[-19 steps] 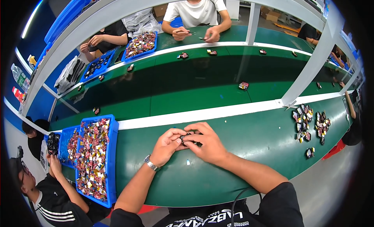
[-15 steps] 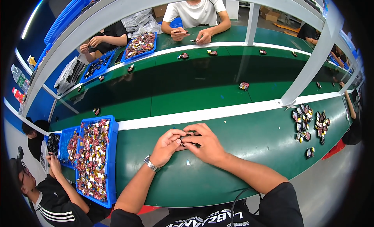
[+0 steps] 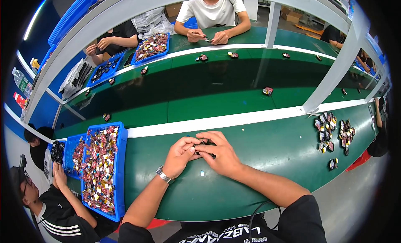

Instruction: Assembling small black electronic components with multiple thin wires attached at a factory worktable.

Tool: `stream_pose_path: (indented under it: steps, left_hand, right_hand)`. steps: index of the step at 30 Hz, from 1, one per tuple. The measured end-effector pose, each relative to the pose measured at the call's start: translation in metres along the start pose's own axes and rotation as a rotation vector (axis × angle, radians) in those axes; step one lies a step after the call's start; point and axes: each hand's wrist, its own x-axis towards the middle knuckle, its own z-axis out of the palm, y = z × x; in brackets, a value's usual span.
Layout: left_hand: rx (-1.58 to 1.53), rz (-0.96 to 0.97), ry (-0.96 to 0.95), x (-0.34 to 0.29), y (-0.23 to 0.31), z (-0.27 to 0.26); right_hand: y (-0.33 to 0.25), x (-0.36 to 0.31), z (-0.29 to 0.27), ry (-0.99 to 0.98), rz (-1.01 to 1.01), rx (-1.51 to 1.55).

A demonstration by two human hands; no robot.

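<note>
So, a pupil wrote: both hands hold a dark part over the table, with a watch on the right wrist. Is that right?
No: the watch is on the left wrist, not the right, as the head view shows. The rest stands: the left hand and right hand hold a dark part over the table.

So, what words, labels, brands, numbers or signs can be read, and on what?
White lettering on the wearer's black cloth shirt: large, partly legible; not copied here.
White labels on small dark-red parts in the blue plastic tray: too small.
Green label on the clear plastic bottle: too blurred.
Red label below it: likewise.
</note>
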Motion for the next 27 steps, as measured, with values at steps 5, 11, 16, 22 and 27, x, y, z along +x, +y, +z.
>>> stream_pose_path:
  steps: [5,11,16,22,27]
  left_hand:
    - [-0.096,0.045,-0.039,0.0012,-0.0001,0.0017]
    - [-0.146,0.055,-0.089,0.0015,-0.0043,-0.0024]
    - [-0.179,0.068,-0.07,0.0024,-0.0065,-0.0031]
    - [-0.234,0.094,-0.067,0.0027,-0.008,0.0036]
    - [-0.209,0.089,-0.078,0.003,-0.0083,0.0011]
  right_hand:
    - [-0.002,0.0026,-0.0036,0.064,-0.127,-0.135]
    - [-0.0028,0.0008,-0.0041,0.066,-0.12,-0.079]
    - [-0.0018,0.002,-0.0041,0.054,-0.095,-0.019]
    - [-0.0038,0.0019,-0.0051,0.088,-0.118,-0.056]
    - [-0.0026,-0.0002,-0.0036,0.108,-0.119,-0.07]
